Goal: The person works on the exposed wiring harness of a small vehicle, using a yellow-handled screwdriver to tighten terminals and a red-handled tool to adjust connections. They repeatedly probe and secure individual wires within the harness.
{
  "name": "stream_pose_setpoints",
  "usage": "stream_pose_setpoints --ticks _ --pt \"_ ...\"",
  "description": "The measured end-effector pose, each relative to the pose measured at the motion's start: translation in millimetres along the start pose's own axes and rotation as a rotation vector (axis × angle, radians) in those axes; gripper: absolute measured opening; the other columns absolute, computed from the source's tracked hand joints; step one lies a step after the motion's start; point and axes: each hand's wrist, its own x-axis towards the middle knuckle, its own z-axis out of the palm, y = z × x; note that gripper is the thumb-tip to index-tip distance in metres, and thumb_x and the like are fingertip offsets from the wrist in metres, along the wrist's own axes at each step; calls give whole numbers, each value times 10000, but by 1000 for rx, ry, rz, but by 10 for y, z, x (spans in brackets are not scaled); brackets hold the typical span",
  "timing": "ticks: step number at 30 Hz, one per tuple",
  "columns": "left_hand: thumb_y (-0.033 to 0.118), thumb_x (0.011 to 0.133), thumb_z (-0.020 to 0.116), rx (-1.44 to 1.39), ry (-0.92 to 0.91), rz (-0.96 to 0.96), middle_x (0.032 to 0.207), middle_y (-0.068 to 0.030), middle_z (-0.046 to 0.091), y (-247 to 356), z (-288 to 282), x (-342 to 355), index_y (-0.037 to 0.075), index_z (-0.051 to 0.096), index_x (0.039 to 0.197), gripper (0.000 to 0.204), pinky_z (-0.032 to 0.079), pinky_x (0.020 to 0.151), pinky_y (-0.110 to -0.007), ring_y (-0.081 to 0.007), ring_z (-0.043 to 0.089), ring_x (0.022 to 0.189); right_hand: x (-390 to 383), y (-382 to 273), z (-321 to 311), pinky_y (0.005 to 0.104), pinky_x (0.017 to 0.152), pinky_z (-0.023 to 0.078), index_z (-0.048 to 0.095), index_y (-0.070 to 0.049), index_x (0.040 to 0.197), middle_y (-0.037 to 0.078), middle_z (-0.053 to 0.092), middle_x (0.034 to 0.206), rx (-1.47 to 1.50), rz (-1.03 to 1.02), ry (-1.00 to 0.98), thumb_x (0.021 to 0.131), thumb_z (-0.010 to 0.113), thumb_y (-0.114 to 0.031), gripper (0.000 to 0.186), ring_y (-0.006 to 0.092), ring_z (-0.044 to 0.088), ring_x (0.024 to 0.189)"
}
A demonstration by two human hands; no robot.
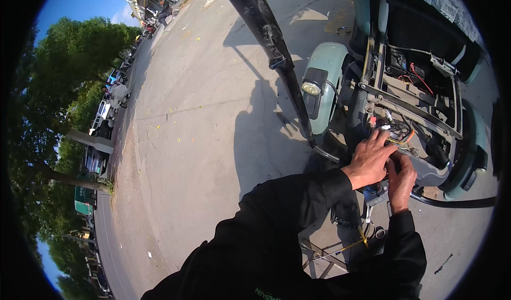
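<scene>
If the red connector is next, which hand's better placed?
Left, probably. The left hand is already up among the wires, close to the red connector; the right hand sits farther from it, lower and to the right.

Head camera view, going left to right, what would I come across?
Leafy green trees → scuffed black pole → rounded grey-green panel with a lamp → bare left hand → bare right hand → second rounded grey-green panel.
</scene>
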Motion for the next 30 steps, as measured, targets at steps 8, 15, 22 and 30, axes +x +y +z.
stream_pose_setpoints --ticks 8,15,22,30 --pt "137 747 792 45 -78 -1 1379 -95 555 51 -173 49 169 704 1256 517 547 960 -476 -345 523 1317 45 -35 -2 410 713 558 765 -19 972 161 738 902 -175 54 34 862 822 -133 168 353 712 764" --pt "136 743 793 66 -61 7 1366 -86 556 42 -157 49 177 705 1251 517 547 953 -474 -334 528 1311 67 -42 -52 406 726 564 754 2 987 168 730 927 17 2 19 861 821 -105 179 354 705 750" --pt "137 737 793 75 -53 25 1333 -78 575 28 -157 46 184 709 1249 521 561 931 -466 -337 560 1271 47 -38 5 357 652 564 770 32 951 181 744 842 -142 73 55 883 842 -161 217 292 730 687" --pt "156 726 811 128 -120 14 1376 -92 571 61 -203 73 161 679 1274 564 565 953 -467 -371 572 1260 53 -19 23 382 722 567 758 21 974 176 729 909 -100 -63 50 885 804 -123 175 335 715 768"
